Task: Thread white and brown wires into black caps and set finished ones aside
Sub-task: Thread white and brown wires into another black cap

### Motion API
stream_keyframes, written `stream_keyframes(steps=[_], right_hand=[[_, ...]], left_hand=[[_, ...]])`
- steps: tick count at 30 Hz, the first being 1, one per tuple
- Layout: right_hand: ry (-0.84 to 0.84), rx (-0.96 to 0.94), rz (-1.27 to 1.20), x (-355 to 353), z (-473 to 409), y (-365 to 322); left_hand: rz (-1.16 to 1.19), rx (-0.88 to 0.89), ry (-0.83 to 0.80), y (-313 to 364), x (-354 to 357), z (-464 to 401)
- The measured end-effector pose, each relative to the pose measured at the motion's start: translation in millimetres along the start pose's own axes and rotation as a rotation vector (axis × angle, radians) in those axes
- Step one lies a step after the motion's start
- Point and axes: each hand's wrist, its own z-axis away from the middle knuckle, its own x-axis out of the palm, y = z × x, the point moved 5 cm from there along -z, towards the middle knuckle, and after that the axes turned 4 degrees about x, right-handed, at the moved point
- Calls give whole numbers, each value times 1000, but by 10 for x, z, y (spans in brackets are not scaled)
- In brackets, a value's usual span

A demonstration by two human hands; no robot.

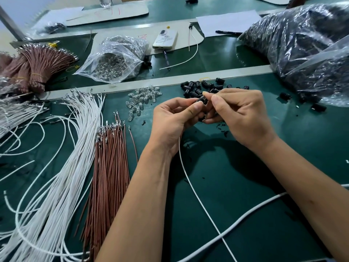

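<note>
green bench (pixel 245 186) fills the view, pale grey strips (pixel 188 77) crossing it; a metal post (pixel 8 23) rises far left, bright even light.

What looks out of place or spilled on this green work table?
Small black fragments lie scattered on the green mat under the hands, like broken bits or trimmings. A few black caps have strayed right of the cap pile. Otherwise the wire bundles lie orderly.
</note>
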Motion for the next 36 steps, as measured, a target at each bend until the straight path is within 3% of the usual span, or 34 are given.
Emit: stream_keyframes(steps=[7,11,14,23,28,36], right_hand=[[-31,157,-187,68,37,71],[-37,165,-78,107,73,67],[-61,182,-38,158,90,50],[-53,307,-462,198,77,-14],[-173,378,-500,178,67,24],[-315,365,-387,218,80,20]], left_hand=[[158,-104,42,36,44,-8],[339,-114,87,55,82,-1],[292,-75,75,50,145,31],[304,-91,-80,-10,385,103],[183,3,-71,57,306,86],[-146,337,-93,259,146,45]])
